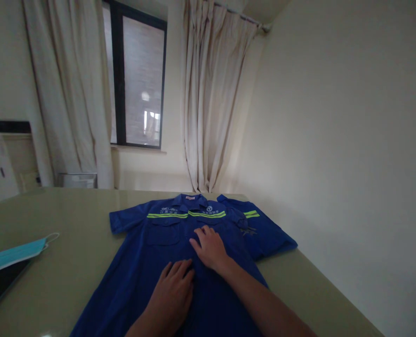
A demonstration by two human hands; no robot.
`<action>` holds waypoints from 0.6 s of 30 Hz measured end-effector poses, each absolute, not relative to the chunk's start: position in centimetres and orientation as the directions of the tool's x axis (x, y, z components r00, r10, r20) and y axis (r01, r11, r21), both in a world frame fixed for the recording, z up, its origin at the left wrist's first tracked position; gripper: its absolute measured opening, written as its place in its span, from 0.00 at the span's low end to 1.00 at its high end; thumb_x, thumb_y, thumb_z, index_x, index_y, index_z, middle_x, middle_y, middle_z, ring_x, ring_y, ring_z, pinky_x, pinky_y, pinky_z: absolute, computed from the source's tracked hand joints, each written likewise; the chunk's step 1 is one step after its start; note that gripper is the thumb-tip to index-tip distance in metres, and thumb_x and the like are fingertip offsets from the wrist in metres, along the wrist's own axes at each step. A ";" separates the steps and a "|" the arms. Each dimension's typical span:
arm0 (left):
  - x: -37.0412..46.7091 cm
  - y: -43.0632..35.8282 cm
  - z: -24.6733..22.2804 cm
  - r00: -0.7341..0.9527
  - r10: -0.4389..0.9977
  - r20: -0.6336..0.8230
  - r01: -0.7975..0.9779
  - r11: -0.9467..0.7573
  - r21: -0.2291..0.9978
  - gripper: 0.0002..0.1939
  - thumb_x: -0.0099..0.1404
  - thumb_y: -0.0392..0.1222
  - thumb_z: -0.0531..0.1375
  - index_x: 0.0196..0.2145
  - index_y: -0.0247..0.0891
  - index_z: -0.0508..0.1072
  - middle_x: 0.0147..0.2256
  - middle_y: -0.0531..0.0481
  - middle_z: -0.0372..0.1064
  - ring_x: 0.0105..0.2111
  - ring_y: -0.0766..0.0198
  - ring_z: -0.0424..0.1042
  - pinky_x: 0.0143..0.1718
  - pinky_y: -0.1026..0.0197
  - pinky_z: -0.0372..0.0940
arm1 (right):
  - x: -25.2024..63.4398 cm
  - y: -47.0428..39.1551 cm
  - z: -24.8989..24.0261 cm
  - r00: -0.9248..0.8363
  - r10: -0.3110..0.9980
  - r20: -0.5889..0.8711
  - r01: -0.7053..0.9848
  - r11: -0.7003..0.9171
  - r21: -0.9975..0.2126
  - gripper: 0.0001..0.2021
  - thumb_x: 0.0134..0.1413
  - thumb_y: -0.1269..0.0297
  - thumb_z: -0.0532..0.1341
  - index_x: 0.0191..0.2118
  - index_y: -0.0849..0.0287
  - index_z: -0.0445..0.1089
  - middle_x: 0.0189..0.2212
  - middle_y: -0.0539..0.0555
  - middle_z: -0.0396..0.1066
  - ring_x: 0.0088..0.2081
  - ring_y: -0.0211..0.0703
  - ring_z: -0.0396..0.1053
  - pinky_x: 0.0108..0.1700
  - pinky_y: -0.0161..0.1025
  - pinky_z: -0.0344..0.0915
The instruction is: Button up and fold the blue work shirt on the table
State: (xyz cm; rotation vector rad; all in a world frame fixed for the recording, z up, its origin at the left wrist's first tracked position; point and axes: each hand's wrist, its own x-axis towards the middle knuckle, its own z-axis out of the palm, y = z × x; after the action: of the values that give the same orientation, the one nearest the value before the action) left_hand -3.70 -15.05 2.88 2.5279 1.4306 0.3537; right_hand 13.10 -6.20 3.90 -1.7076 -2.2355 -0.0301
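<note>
A blue short-sleeved work shirt (165, 252) lies front up on the table, collar at the far end. Yellow-green reflective strips and pale lettering cross its chest, with a flap pocket on the left side. My left hand (172, 290) rests on the lower front near the middle, fingers together and slightly bent. Farther up, my right hand (209, 245) touches the chest by the front opening, its fingers apart. Neither hand visibly grips any cloth. A second blue garment (264, 234) with a similar strip lies folded at the right, partly beneath the shirt's sleeve.
The pale green table (70, 220) meets a bare wall (351, 164) along its right side. At the left edge, a light blue face mask (14, 255) lies on a flat black object (0, 288). Beyond stand curtains (211, 93) and a dark-framed window (142, 79).
</note>
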 end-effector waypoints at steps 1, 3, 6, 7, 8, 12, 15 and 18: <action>-3.5 -15.4 3.0 0.506 0.860 0.067 0.803 -0.498 0.327 0.25 0.71 0.44 0.49 0.63 0.46 0.69 0.67 0.45 0.62 0.67 0.47 0.59 0.67 0.31 0.50 | 12.8 -5.7 3.4 -0.230 0.942 0.243 0.938 0.281 -0.204 0.24 0.68 0.46 0.53 0.63 0.51 0.67 0.61 0.62 0.67 0.60 0.59 0.65 0.58 0.54 0.62; -3.2 -15.8 2.6 0.535 0.844 -0.038 0.791 -0.484 0.373 0.33 0.69 0.59 0.53 0.68 0.47 0.63 0.70 0.42 0.53 0.70 0.37 0.50 0.65 0.21 0.41 | 12.2 -4.7 2.1 -0.229 0.960 0.161 0.930 0.265 -0.254 0.28 0.67 0.43 0.54 0.67 0.45 0.61 0.68 0.61 0.59 0.67 0.62 0.57 0.63 0.59 0.56; -2.7 -16.0 0.8 0.547 0.822 -0.156 0.797 -0.455 0.398 0.48 0.59 0.74 0.57 0.70 0.51 0.55 0.73 0.41 0.40 0.71 0.28 0.38 0.62 0.15 0.30 | 11.8 -3.3 0.2 -0.219 0.969 0.117 0.923 0.245 -0.296 0.28 0.67 0.41 0.52 0.69 0.39 0.58 0.72 0.56 0.51 0.72 0.62 0.47 0.68 0.64 0.44; -2.5 -16.0 0.2 0.543 0.825 -0.156 0.799 -0.451 0.398 0.49 0.58 0.76 0.56 0.71 0.52 0.54 0.73 0.42 0.38 0.71 0.27 0.35 0.62 0.15 0.28 | 11.8 -2.8 -0.2 -0.219 0.967 0.129 0.920 0.248 -0.303 0.28 0.68 0.41 0.52 0.69 0.38 0.58 0.72 0.55 0.50 0.72 0.61 0.45 0.68 0.64 0.42; -2.4 -15.9 -0.3 0.541 0.830 -0.133 0.796 -0.455 0.399 0.48 0.59 0.77 0.54 0.71 0.54 0.52 0.73 0.43 0.36 0.71 0.28 0.33 0.62 0.16 0.27 | 11.9 -2.3 -0.4 -0.221 0.965 0.144 0.916 0.256 -0.308 0.27 0.68 0.41 0.52 0.69 0.38 0.59 0.72 0.54 0.51 0.72 0.61 0.45 0.69 0.63 0.41; -2.1 -15.0 -0.4 0.544 0.838 0.032 0.765 -0.511 0.391 0.40 0.65 0.74 0.49 0.71 0.62 0.50 0.74 0.51 0.39 0.73 0.36 0.35 0.65 0.20 0.27 | 12.2 -0.9 1.0 -0.179 0.947 0.265 0.896 0.268 -0.354 0.25 0.69 0.47 0.52 0.66 0.48 0.64 0.68 0.57 0.60 0.70 0.57 0.52 0.69 0.56 0.45; -2.0 -14.1 0.4 0.500 0.857 0.126 0.776 -0.507 0.374 0.33 0.70 0.65 0.50 0.69 0.57 0.58 0.72 0.49 0.51 0.71 0.38 0.46 0.67 0.23 0.35 | 11.9 -2.0 3.2 -0.117 0.903 0.412 0.873 0.291 -0.391 0.22 0.71 0.58 0.46 0.64 0.50 0.64 0.62 0.56 0.66 0.66 0.53 0.57 0.67 0.49 0.51; -2.5 -13.5 0.8 0.391 0.891 0.230 0.816 -0.451 0.362 0.23 0.74 0.45 0.48 0.61 0.43 0.69 0.63 0.40 0.65 0.63 0.45 0.63 0.65 0.34 0.54 | 11.7 -6.1 4.1 -0.147 0.843 0.517 0.785 0.418 -0.458 0.16 0.71 0.61 0.47 0.52 0.49 0.70 0.50 0.55 0.72 0.55 0.52 0.67 0.59 0.46 0.61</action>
State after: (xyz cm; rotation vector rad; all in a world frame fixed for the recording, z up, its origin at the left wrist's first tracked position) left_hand -2.51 -13.45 0.81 2.4555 1.5267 0.5871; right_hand 11.66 -6.07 4.07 -1.3808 -1.9409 0.1011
